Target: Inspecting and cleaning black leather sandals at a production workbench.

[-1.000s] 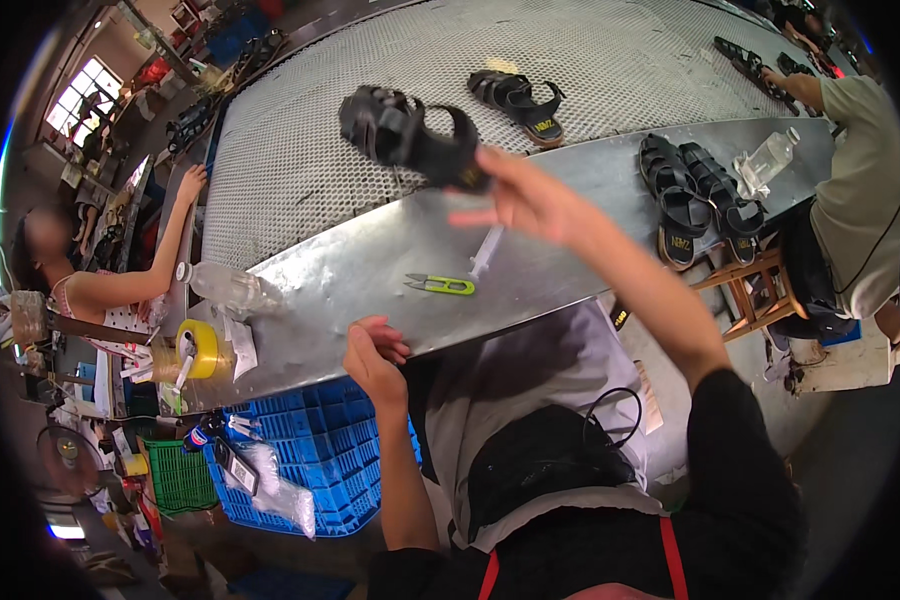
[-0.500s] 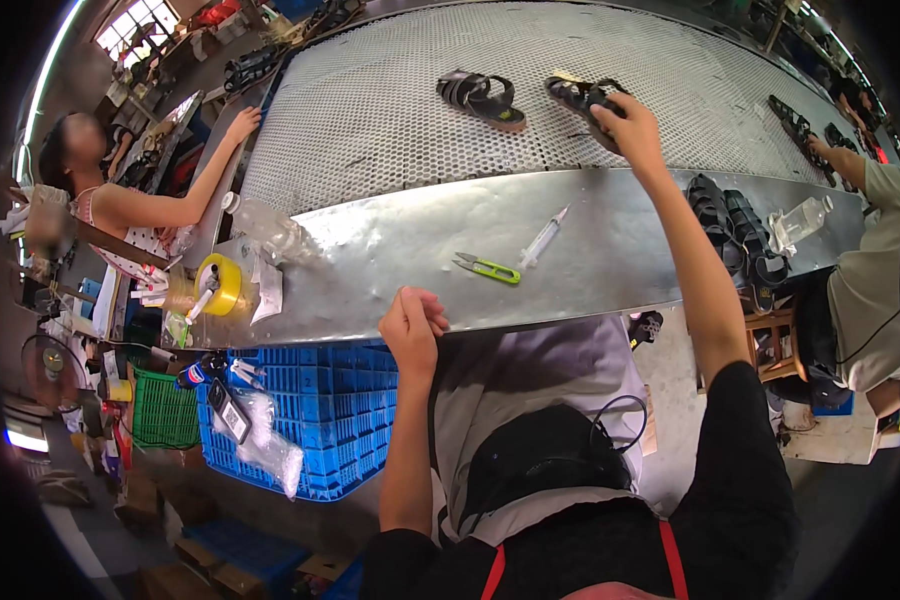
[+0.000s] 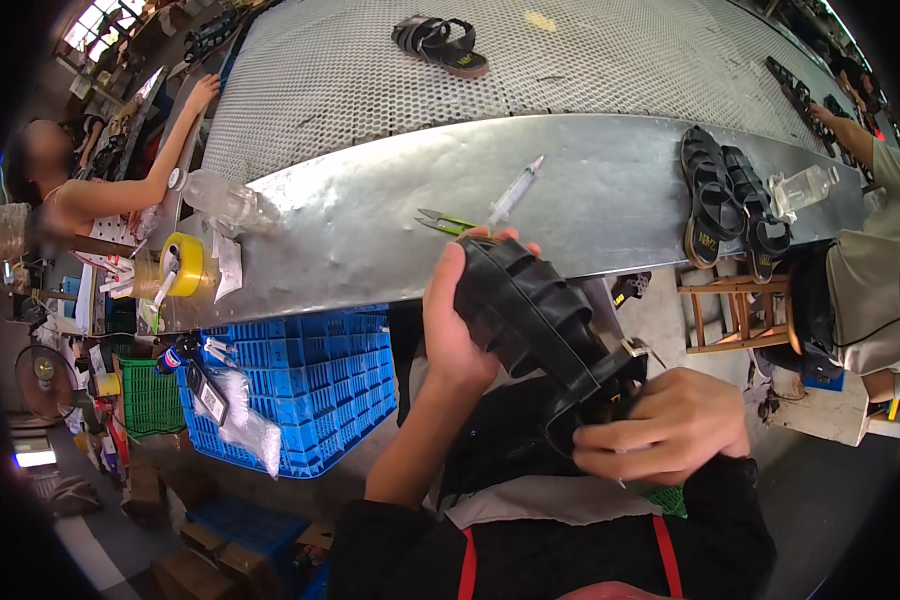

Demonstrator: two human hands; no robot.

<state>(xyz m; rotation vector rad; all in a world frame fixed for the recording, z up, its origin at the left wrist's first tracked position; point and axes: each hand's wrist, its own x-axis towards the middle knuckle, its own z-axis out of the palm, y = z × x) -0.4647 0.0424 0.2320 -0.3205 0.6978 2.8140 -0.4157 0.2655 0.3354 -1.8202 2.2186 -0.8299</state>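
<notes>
A black strappy sandal is held up in front of my body, off the table. Wrapped round its toe end is my left hand, thumb on the near side and fingertips showing over the far edge. My right hand has its fingers closed at the heel end, by the ankle strap and a metal buckle. Just beyond the sandal, green thread snips lie partly hidden behind it on the metal table edge. A syringe rests beside them. Another black sandal sits farther off on the perforated surface.
On the right stand two more black sandals and a clear bottle. Leftward are a plastic bottle, yellow tape and a blue crate below. Co-workers' arms reach in at both sides.
My right hand has brought the sandal from the perforated surface back toward my body. My left hand, empty before, now grips its toe end. The view has shifted somewhat.
</notes>
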